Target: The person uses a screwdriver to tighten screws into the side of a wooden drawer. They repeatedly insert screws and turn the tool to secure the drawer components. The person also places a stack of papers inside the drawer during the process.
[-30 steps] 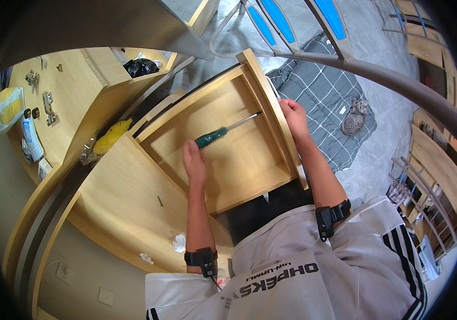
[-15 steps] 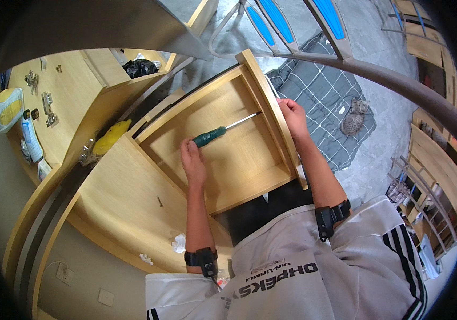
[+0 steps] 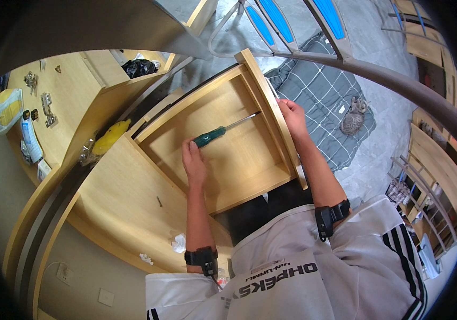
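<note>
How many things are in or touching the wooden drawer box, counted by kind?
Screwdrivers: 1, the green-handled screwdriver lying inside the wooden drawer box.
Hands: 2, the left hand resting flat by the screwdriver's handle, and the right hand on the box's side panel.
Total: 3
</note>
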